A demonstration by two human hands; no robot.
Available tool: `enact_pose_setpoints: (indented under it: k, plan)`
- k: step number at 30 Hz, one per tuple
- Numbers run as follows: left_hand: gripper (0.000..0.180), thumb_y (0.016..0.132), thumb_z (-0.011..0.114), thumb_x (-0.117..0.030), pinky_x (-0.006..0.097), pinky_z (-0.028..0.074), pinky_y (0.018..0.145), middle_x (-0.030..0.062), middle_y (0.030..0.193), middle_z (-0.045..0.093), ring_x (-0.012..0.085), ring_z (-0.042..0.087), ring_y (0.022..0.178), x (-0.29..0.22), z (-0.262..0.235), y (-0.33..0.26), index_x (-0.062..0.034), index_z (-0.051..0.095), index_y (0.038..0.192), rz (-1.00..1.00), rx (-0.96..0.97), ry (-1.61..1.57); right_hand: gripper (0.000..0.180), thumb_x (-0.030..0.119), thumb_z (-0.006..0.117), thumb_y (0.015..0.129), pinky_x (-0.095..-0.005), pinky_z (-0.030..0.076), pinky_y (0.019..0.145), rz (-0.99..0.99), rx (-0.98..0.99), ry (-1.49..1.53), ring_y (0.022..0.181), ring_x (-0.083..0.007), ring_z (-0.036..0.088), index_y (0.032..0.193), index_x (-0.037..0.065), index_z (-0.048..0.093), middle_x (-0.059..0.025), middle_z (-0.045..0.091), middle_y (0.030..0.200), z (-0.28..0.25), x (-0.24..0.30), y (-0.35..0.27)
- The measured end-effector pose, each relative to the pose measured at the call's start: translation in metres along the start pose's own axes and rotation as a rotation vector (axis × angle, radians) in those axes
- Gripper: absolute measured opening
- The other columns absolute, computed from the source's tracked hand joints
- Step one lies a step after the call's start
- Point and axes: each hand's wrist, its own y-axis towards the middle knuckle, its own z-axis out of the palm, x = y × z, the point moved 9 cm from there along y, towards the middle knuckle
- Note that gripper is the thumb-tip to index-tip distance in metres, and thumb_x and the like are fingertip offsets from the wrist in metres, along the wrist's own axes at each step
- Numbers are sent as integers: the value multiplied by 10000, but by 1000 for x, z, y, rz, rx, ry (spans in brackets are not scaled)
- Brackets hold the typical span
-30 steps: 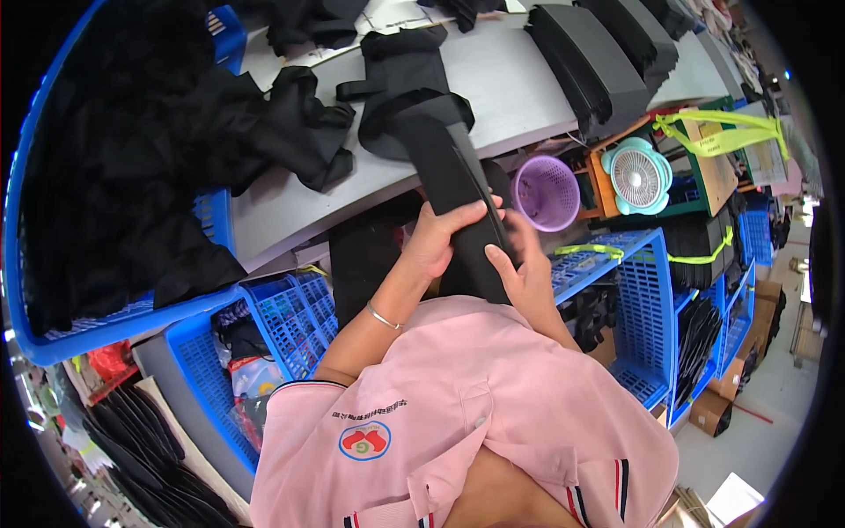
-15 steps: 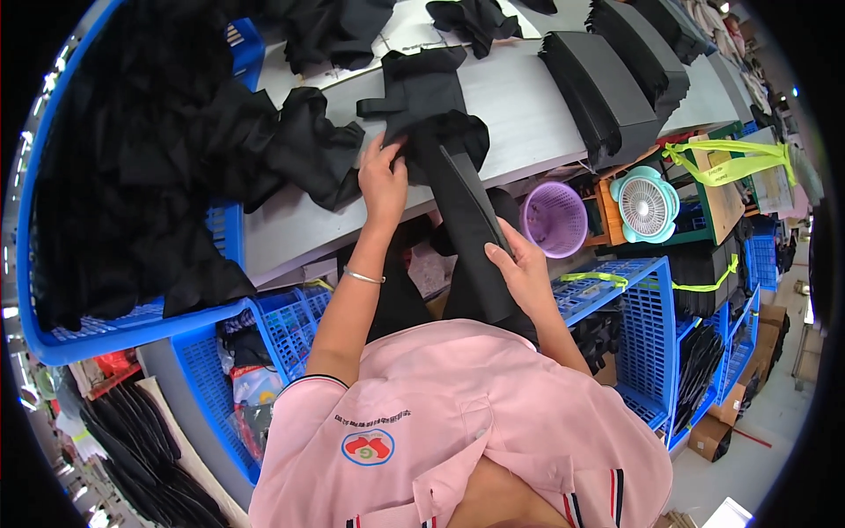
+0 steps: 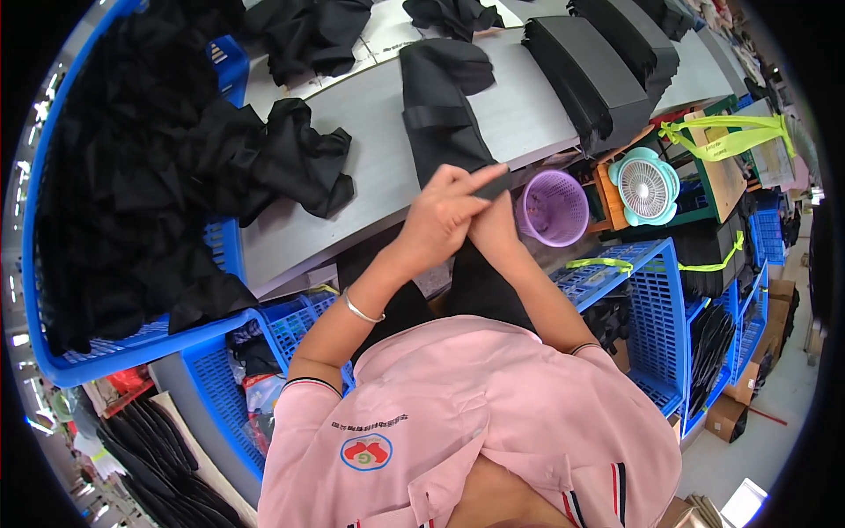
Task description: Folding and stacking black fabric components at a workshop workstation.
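Note:
A long black fabric sleeve (image 3: 436, 114) lies across the grey tabletop, its near end hanging toward me over the edge. My left hand (image 3: 437, 218) lies over that near end, its fingers stretched out and apart, crossing in front of my right hand. My right hand (image 3: 495, 233) is closed on a stiff black panel (image 3: 499, 183), of which only a short end shows beside the fingers. How far the panel sits inside the fabric is hidden by my hands.
Black cloth fills a blue basket (image 3: 44, 220) at left, and a loose bundle (image 3: 304, 163) spills onto the table (image 3: 370, 150). Stacked black panels (image 3: 594, 79) stand at the far right. Beyond the table's near edge are a purple bin (image 3: 554, 209), a turquoise fan (image 3: 645, 187) and blue crates (image 3: 656, 317).
My hands have come together at the fabric's near end. The long panel, earlier stretching toward my lap, is now mostly out of sight. The fabric's side strap lies across it now.

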Motion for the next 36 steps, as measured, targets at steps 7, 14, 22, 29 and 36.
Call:
enact_pose_setpoints:
  k: [7, 14, 22, 29, 36]
  plan:
    - [425, 728, 672, 16, 346, 515, 869, 95, 1293, 640, 305, 585, 1056, -27, -28, -30, -44, 703, 1148, -11, -242, 58, 367, 189, 650, 939, -344, 535, 830, 494, -3, 755, 1058, -186, 629, 1267, 50, 562, -53, 625, 1210, 11, -56, -22]
    - [825, 689, 707, -32, 413, 382, 1067, 159, 1495, 402, 326, 423, 1302, -15, -17, -47, -76, 430, 1465, -253, -348, 200, 430, 234, 610, 976, -371, 555, 900, 701, -95, 1234, 1105, -201, 623, 1352, 46, 517, -80, 604, 1270, 5, -46, -16]
    - [700, 704, 606, 168, 283, 495, 745, 92, 1246, 548, 209, 572, 967, -16, -16, -38, -123, 600, 1341, -278, -534, 46, 401, 239, 609, 967, -354, 545, 950, 508, 20, 1507, 1104, -214, 643, 1300, 21, 555, -111, 634, 1250, -1, -16, -20]
    - [717, 708, 587, 215, 248, 488, 689, 68, 1162, 550, 172, 578, 922, -21, 1, -43, -132, 621, 1333, -278, -559, -102, 421, 273, 625, 943, -406, 592, 843, 588, 30, 1917, 1020, -268, 667, 1252, -4, 562, -137, 640, 1180, 17, -28, -28]
    - [762, 696, 580, 217, 244, 488, 694, 64, 1201, 528, 157, 568, 898, -14, 7, -51, -137, 594, 1370, -316, -558, -120, 399, 345, 696, 858, -482, 576, 833, 737, 56, 1906, 1008, -298, 659, 1146, 75, 636, -105, 673, 1122, 32, -14, -34]
